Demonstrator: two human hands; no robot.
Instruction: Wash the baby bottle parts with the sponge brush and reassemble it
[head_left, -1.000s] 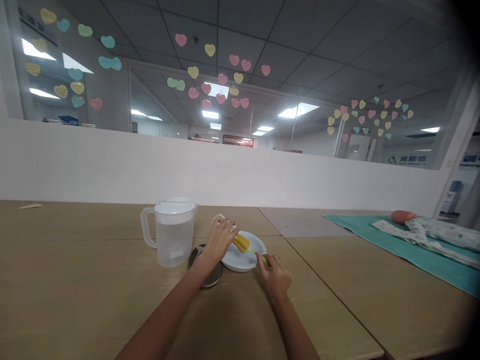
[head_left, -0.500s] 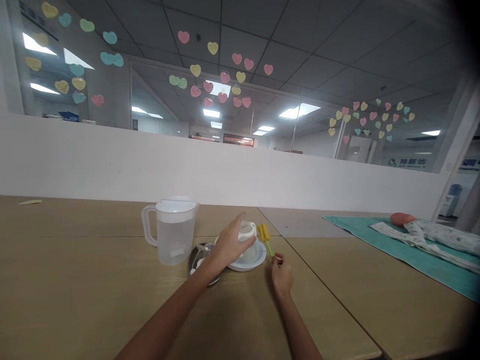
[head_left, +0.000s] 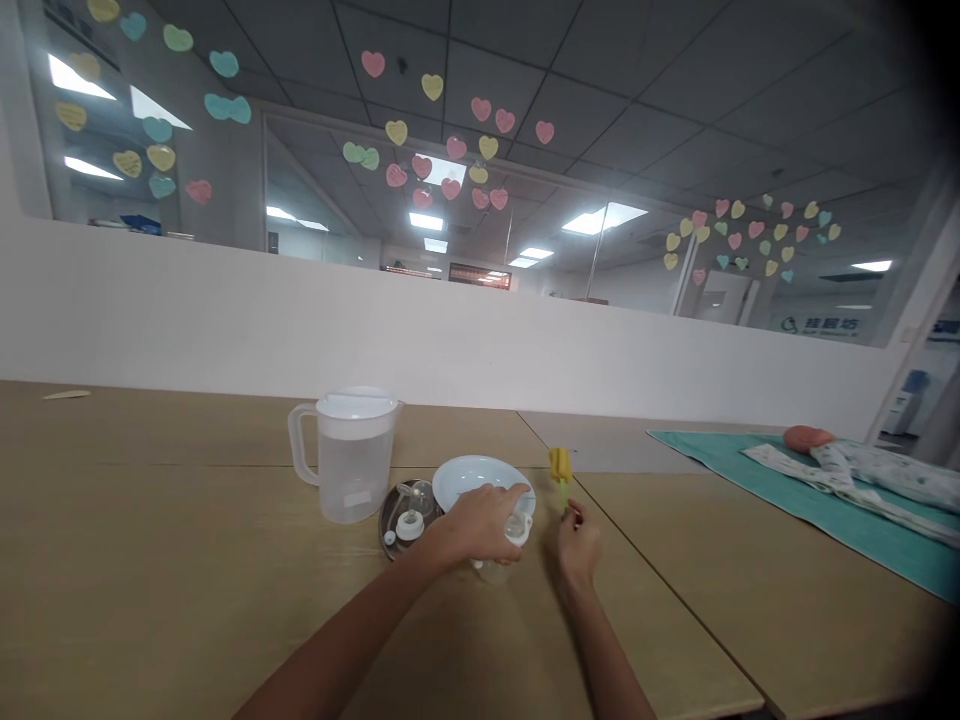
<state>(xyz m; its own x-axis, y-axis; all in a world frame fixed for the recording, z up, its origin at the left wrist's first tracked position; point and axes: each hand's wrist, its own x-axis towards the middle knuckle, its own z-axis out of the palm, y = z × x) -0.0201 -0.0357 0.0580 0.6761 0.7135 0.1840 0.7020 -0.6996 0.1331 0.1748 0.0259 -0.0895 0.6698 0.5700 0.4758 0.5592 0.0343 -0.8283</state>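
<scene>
My left hand [head_left: 486, 522] is wrapped round a clear bottle with white handles [head_left: 519, 526], at the near edge of a white bowl [head_left: 480, 470]. Much of the bottle is hidden by the fingers. To the right, my right hand [head_left: 579, 540] pinches the green handle of a yellow sponge brush [head_left: 560, 464], its head pointing up and away. Left of the bowl, a round metal dish [head_left: 388, 505] holds a clear cap [head_left: 422, 496], a white ring with a nipple [head_left: 409, 525] and a small white piece [head_left: 389, 538].
A translucent lidded pitcher [head_left: 355, 460] stands left of the dish. At the right lies a green cloth [head_left: 720, 463] with patterned fabric [head_left: 892, 470] and a reddish object [head_left: 806, 438]. A white wall [head_left: 480, 340] rises behind the table.
My left hand has brought the bottle from over the bowl toward me, uncovering the bowl's inside and the metal dish. My right hand and the brush have shifted slightly right.
</scene>
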